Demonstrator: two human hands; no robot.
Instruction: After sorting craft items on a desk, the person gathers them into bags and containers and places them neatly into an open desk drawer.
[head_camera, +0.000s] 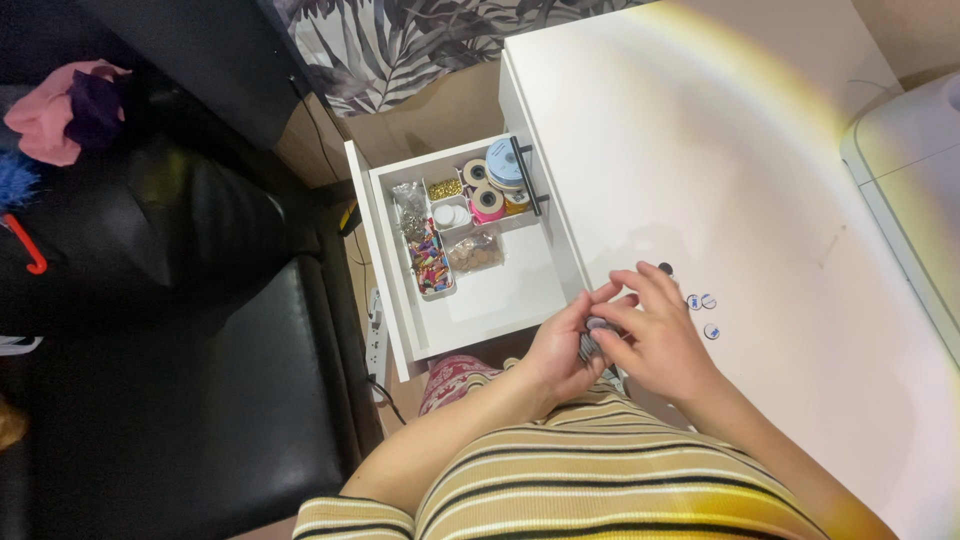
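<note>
My left hand (566, 345) and my right hand (655, 335) meet at the near edge of the white desk (720, 150). Together they hold a small grey object (595, 338), mostly hidden by the fingers, so its kind is unclear. Three small round white-and-blue pieces (702, 308) lie on the desk just right of my right hand. A small dark round piece (666, 268) sits beyond my fingertips.
A white drawer (500, 300) stands open to the left of the desk, with tape rolls (495, 185), small trays of beads and coloured bits (432, 262). A black seat (180, 380) lies further left. A white appliance (915, 170) occupies the right edge.
</note>
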